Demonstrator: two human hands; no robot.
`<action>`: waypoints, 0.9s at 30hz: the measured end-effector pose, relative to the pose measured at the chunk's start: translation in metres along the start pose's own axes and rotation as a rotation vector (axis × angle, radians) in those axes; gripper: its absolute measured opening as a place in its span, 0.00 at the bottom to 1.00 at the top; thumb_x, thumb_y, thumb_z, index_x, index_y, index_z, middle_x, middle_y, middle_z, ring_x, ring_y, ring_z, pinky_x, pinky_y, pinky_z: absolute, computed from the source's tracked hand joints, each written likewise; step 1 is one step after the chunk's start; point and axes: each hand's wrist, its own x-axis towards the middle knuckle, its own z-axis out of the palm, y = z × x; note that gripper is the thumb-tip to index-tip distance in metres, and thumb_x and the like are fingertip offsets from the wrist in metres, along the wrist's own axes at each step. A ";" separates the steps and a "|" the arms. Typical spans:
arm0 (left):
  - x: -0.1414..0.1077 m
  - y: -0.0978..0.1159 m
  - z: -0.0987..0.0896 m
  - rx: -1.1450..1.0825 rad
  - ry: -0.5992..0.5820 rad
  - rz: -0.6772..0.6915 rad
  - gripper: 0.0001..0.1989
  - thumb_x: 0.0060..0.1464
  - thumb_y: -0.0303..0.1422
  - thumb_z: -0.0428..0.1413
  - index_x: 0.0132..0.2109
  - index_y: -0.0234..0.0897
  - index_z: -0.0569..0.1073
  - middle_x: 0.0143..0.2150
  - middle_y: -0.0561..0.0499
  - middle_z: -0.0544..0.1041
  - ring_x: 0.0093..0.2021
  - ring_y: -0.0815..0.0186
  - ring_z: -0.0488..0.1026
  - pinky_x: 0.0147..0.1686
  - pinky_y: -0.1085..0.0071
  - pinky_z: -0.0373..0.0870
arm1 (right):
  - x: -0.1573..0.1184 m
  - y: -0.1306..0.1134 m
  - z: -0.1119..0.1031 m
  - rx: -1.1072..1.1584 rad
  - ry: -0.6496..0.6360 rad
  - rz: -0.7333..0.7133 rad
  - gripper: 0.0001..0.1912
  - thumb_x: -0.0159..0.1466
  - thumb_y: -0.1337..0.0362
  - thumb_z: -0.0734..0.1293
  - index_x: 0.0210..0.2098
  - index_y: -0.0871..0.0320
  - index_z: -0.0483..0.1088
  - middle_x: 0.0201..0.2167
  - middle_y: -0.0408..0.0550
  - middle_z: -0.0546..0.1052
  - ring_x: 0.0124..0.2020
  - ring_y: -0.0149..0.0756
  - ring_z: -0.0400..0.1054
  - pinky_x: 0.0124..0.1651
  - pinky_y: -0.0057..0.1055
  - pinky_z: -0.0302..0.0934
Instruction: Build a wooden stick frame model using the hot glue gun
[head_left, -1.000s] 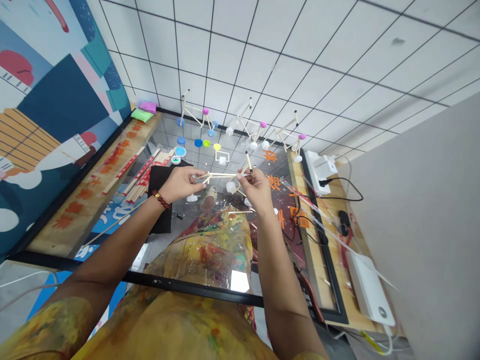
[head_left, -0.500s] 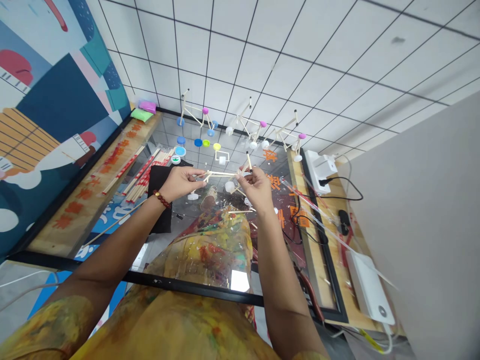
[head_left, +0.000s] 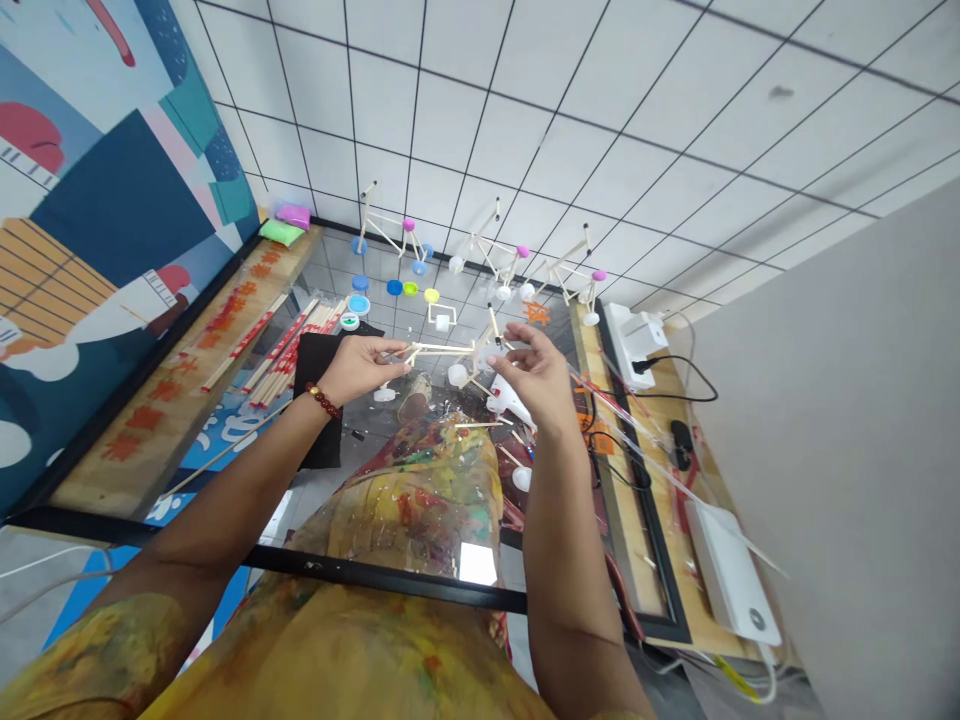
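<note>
White grid-lined tiling (head_left: 600, 130) fills the far view, with a painted mural (head_left: 120, 170) to the left and a grey panel (head_left: 832, 430) to the right. Near the person, a black-framed glass pane (head_left: 375, 572) crosses the work area. Right of the hands lie a white power strip (head_left: 636, 345) and a white power bank (head_left: 729, 570). Left of them are bundled wooden sticks (head_left: 281, 345) and a black pad (head_left: 319, 400). Three finished stick models, one at far left (head_left: 382, 225), stand beyond coloured bottle caps (head_left: 394, 287).

Left hand (head_left: 364, 367): narrow pinch on a small stick frame (head_left: 442, 347), held up near mid-scene, apparently clear of the clutter below. Right hand (head_left: 536, 375): open, fingers spread, just beside the frame's right end, holding nothing visible.
</note>
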 end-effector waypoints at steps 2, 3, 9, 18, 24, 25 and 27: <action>0.000 -0.001 0.000 -0.009 -0.011 0.004 0.24 0.40 0.40 0.67 0.44 0.30 0.85 0.19 0.53 0.74 0.17 0.73 0.62 0.18 0.77 0.57 | 0.000 -0.010 -0.020 -0.042 0.047 -0.003 0.29 0.52 0.55 0.75 0.52 0.55 0.72 0.49 0.53 0.76 0.31 0.32 0.68 0.33 0.33 0.64; 0.000 -0.001 0.000 -0.015 -0.015 0.012 0.24 0.40 0.40 0.67 0.44 0.30 0.85 0.20 0.52 0.74 0.17 0.73 0.63 0.18 0.77 0.57 | 0.000 -0.017 -0.032 -0.079 0.070 -0.013 0.28 0.53 0.54 0.74 0.52 0.55 0.73 0.48 0.53 0.77 0.30 0.32 0.68 0.32 0.33 0.64; 0.000 -0.003 -0.001 -0.032 -0.014 0.025 0.26 0.40 0.41 0.69 0.47 0.31 0.84 0.21 0.52 0.76 0.17 0.73 0.63 0.18 0.77 0.59 | -0.028 -0.041 -0.095 -0.572 0.059 -0.014 0.15 0.57 0.53 0.70 0.38 0.56 0.79 0.27 0.47 0.77 0.27 0.36 0.68 0.33 0.34 0.61; 0.002 -0.008 -0.002 0.013 0.001 0.050 0.25 0.41 0.40 0.69 0.47 0.33 0.84 0.22 0.51 0.77 0.18 0.72 0.65 0.19 0.76 0.62 | -0.084 0.010 -0.126 -0.713 0.007 0.160 0.14 0.59 0.53 0.67 0.35 0.55 0.78 0.28 0.49 0.80 0.29 0.42 0.73 0.36 0.40 0.66; 0.002 -0.005 -0.002 0.008 0.000 0.058 0.24 0.41 0.40 0.68 0.45 0.33 0.85 0.18 0.55 0.73 0.16 0.73 0.63 0.17 0.78 0.57 | -0.073 0.036 -0.074 -0.720 -0.251 -0.183 0.18 0.62 0.65 0.64 0.51 0.56 0.74 0.48 0.58 0.79 0.50 0.52 0.73 0.54 0.52 0.68; 0.002 -0.005 -0.002 0.000 0.000 0.054 0.24 0.40 0.40 0.69 0.45 0.33 0.85 0.18 0.54 0.74 0.16 0.73 0.63 0.17 0.78 0.58 | -0.070 0.039 -0.066 -0.758 -0.267 -0.189 0.20 0.61 0.67 0.64 0.52 0.56 0.74 0.48 0.59 0.79 0.50 0.54 0.73 0.53 0.52 0.68; 0.002 -0.004 -0.002 -0.014 0.006 0.046 0.23 0.40 0.40 0.69 0.44 0.33 0.85 0.20 0.53 0.76 0.16 0.73 0.63 0.18 0.77 0.59 | -0.066 0.045 -0.055 -0.846 -0.281 -0.179 0.23 0.60 0.71 0.63 0.55 0.56 0.72 0.46 0.60 0.79 0.47 0.54 0.74 0.51 0.52 0.68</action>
